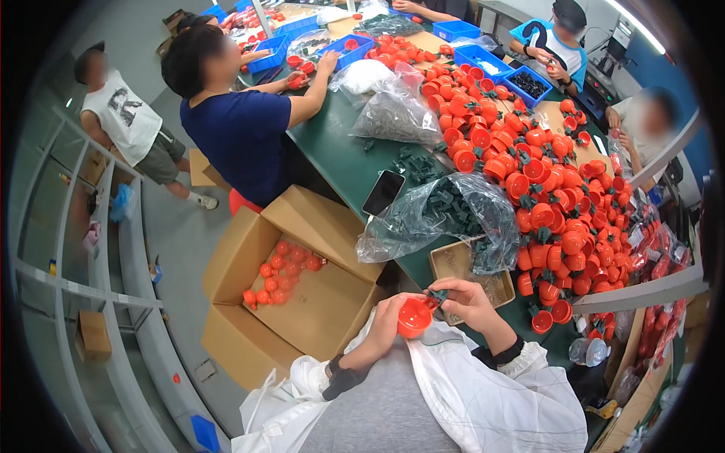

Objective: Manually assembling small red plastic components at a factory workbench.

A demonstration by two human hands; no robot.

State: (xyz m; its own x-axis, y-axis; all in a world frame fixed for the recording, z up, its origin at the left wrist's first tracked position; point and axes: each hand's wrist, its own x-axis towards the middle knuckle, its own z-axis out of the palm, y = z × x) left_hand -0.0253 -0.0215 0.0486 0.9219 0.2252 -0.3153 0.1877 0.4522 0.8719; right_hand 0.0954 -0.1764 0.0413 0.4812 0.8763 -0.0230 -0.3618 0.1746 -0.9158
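My left hand (384,325) holds an orange plastic cup (414,317) close to my chest. My right hand (467,298) pinches a small dark green plastic piece (438,295) at the cup's rim. Just beyond my hands lies a shallow brown tray (453,260) on the green table (332,147). A clear bag of dark green pieces (445,215) sits behind the tray. A big heap of orange cups with green pieces (551,196) covers the table to my right.
An open cardboard box (302,302) with several orange cups stands on the floor at my left. A phone (384,192) lies on the table. Other people work along the table, with blue bins (479,57) at the far end. Metal shelving (91,287) stands at left.
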